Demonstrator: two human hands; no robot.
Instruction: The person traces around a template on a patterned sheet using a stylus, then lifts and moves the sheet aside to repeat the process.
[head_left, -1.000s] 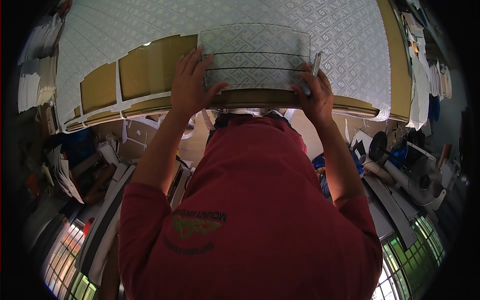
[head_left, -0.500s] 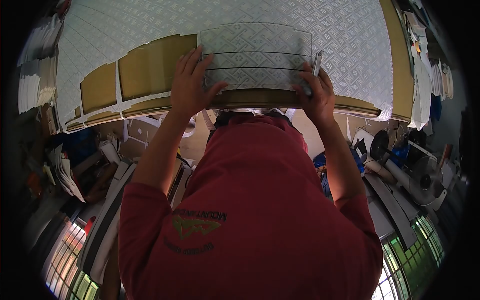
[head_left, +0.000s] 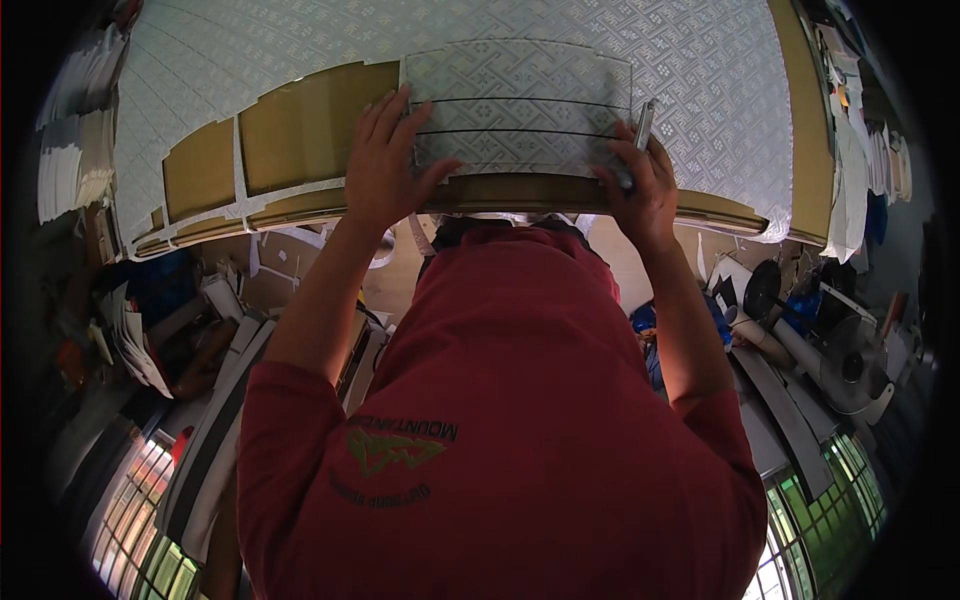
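A piece of silvery patterned fabric or paper [head_left: 515,118], crossed by dark slits, lies on the table at its near edge. My left hand [head_left: 388,165] rests flat at the left edge of this piece, fingers spread and holding nothing. At the opposite edge is my right hand [head_left: 642,185], fingers curled round a slim silver tool with a dark end, which looks like a utility knife [head_left: 645,125]. The knife points up and away from me. The right thumb reaches toward the piece's near right corner; whether it touches cannot be made out.
Around the piece spreads a larger sheet [head_left: 715,120] with the same pattern. Cut-out openings at left show the brown tabletop [head_left: 305,125]. Paper stacks [head_left: 80,165] stand at far left, and a fan [head_left: 850,365] stands behind me at right.
The view has shifted slightly, so the table and both hands appear a little further right. Both hands keep their places at the piece's edges, and the knife stays in my right hand.
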